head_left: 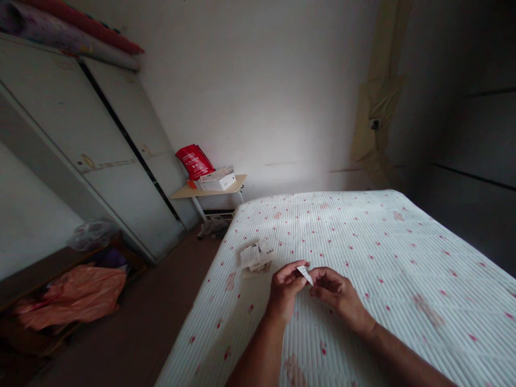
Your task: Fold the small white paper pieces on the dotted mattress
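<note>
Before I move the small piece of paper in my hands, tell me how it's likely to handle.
The small piece of paper is probably very light, since the left hand grips it with just the fingertips. It looks thin, so it could crease under a hard pinch. Its straight edges suggest it may hold its shape rather than droop.

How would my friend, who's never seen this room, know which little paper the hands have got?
Find the big white bed with red dots. On its near side, the left hand and right hand meet at a tiny white paper. It looks like a pointy triangle and is up at the fingers, while the other papers lie in a pile to the left.
</note>
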Demonstrator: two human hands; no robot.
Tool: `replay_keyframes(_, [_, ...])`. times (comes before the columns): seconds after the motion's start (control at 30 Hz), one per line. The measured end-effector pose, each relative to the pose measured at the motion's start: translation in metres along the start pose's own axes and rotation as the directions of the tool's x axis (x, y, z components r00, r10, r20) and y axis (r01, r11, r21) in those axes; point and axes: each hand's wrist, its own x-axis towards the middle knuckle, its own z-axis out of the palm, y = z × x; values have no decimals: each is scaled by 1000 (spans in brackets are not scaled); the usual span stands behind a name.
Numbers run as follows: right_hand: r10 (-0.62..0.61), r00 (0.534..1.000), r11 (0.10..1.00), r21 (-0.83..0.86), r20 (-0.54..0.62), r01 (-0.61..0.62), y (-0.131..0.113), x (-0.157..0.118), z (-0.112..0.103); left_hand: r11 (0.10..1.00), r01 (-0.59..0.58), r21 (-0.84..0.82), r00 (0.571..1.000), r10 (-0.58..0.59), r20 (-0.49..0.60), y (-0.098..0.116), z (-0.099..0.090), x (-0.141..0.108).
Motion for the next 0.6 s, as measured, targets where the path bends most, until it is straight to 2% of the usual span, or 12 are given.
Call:
replay_keyframes(0.4, [-2,1000,1000,-6,3,2,2,1,1,1000,7,14,999,-6,-39,1,3,0])
replay_keyframes(0.6, [-54,998,993,-107,18,56,4,-1,2,999,-7,50,998,10,-63,-1,4,-1])
